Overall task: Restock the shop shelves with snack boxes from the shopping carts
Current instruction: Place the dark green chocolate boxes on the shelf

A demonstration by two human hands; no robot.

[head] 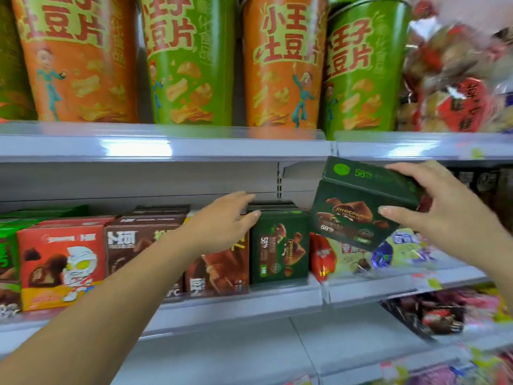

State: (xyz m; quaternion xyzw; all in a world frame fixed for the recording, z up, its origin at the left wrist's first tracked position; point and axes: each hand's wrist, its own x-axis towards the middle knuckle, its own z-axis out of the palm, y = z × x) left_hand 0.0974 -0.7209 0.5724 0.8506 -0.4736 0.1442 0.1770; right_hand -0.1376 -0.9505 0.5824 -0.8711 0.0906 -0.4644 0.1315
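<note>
One green box (361,207) gripped in my right hand (444,215), tilted, just up-right of the matching shelved stack (279,245); left hand (222,220), fingers relaxed, touches that stack, nearer

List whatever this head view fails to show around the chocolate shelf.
- Shopping carts: outside the frame of the head view.
- Brown box: upper front covered by the left hand.
- Held green box: right end hidden in the grip of the right hand; small print blurred.
- Boxes behind the shelved green box: count hidden by it.
- Bagged snacks, top right: motion-blurred, label unreadable.
</note>
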